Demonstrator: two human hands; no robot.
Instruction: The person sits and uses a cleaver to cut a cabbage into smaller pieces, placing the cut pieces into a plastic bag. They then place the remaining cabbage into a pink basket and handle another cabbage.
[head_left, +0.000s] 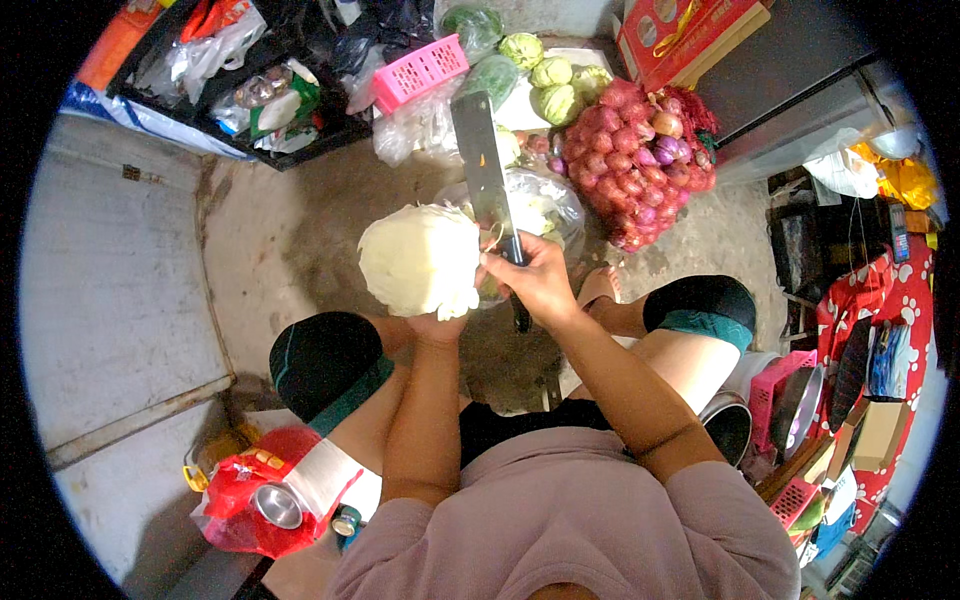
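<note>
A pale cabbage head (418, 259) rests in my left hand (439, 327), which supports it from beneath and is mostly covered by it. My right hand (536, 276) grips the black handle of a cleaver (480, 161). Its broad blade points away from me, beside the cabbage's right side, with small bits stuck on it. A thin peeled strip (493, 234) shows near my right thumb, by the cabbage's edge. Below the hands, partly hidden, lies a clear plastic bag (559, 202) with pale leafy pieces in it.
A red mesh sack of onions (630, 161) stands ahead on the right. Behind it are several green cabbages (559, 103) and a pink plastic basket (420, 73). A black crate (300, 146) holds bags at far left. Beside my left leg sits a red plastic bag (247, 487) with a metal cup (278, 505).
</note>
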